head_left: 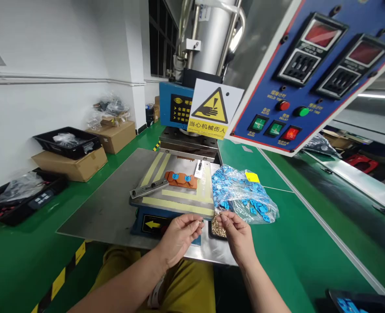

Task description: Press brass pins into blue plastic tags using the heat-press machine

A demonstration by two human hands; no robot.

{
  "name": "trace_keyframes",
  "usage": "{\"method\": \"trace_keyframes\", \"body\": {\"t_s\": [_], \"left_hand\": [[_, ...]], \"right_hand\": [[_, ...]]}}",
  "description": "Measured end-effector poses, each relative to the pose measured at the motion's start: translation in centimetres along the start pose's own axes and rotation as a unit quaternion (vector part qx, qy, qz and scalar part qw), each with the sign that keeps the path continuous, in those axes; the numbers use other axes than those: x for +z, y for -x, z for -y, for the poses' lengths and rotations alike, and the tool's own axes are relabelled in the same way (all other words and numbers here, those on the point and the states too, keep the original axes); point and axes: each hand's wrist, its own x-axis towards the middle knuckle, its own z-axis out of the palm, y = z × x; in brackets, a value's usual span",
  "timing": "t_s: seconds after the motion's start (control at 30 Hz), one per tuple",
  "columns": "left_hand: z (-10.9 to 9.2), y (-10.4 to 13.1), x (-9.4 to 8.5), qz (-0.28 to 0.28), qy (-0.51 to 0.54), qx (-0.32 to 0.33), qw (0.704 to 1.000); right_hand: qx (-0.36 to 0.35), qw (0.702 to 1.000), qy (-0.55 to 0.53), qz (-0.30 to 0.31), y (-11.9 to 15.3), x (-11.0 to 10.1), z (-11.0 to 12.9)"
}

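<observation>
fingers (pixel 192 227) of the left hand (pixel 178 238) are pinched together, forearm slanting in from lower left; anything gripped is too small to tell. beyond them, an orange block (pixel 182 183) bears two blue pieces (pixel 175 177). rightward, brass parts (pixel 218 228) lie beside the right hand (pixel 241 238), its fingertips likewise closed, contents unclear. light tip pinches, wrists low and steady, should suit such small parts.

Plate (pixel 175 205) front open; metal bar (pixel 149 188), orange fixture (pixel 180 183) block middle; bag (pixel 244 195) right.
</observation>
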Motion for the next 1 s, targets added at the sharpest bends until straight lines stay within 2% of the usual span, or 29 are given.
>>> {"method": "trace_keyframes", "body": {"t_s": [0.13,0.3,0.47,0.7,0.87,1.0], "left_hand": [[-0.8,0.3,-0.7,-0.012,0.020,-0.002,1.000],[-1.9,0.9,-2.0,-0.003,0.027,0.017,0.999],[-2.7,1.6,-3.5,-0.014,0.025,0.031,0.999],[-3.2,1.7,-4.3,-0.007,-0.013,0.036,0.999],[-3.1,1.7,-4.4,0.012,-0.020,0.040,0.999],[-3.0,1.5,-4.9,0.007,-0.016,0.036,0.999]], "right_hand": [[-0.071,0.995,0.069,-0.007,-2.4,3.1,1.3],[-0.204,0.955,0.214,-0.019,-7.5,6.6,1.9],[-0.228,0.929,0.290,0.020,-11.2,8.8,1.4],[-0.272,0.892,0.358,0.032,-12.7,10.1,0.9],[-0.316,0.859,0.399,0.048,-12.8,10.4,1.1],[-0.344,0.847,0.404,0.045,-12.6,10.3,1.2]]}}
